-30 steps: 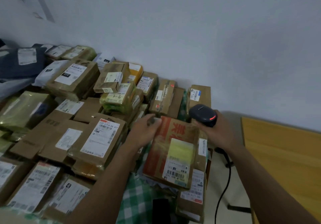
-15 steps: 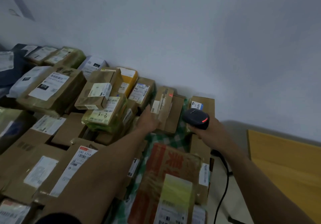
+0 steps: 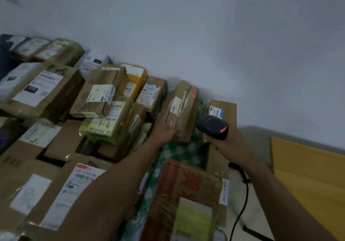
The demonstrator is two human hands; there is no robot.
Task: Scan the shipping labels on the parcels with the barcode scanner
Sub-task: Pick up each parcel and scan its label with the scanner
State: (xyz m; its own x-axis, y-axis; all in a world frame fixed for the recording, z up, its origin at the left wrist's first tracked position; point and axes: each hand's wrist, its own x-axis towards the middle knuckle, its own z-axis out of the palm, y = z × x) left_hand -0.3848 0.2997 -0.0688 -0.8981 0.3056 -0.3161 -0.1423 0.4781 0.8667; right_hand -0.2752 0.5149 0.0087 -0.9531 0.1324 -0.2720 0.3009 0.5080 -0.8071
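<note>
The person's left hand [image 3: 165,128] is stretched out over the heap of parcels and holds the near end of a taped brown parcel [image 3: 182,108], fingers curled at its lower corner; the parcel sits tilted, close to the wall [image 3: 224,44], with a small white label on its upper face. Just beside it, the right hand [image 3: 226,144] is wrapped round the handle of the black barcode scanner [image 3: 212,126], whose head points toward that parcel and shows a red light glowing at the back. The scanner's black cable [image 3: 242,199] hangs down from under the wrist. Behind the scanner stands a small box with a blue-and-white label [image 3: 222,110]. A green checked cloth [image 3: 179,153] shows between the arms, and a box with red print [image 3: 188,188] lies on it nearer to the person. To the left the parcels are piled thick, one marked "3-3" [image 3: 106,125] by hand. A yellow board [image 3: 308,175] lies off to the right.
</note>
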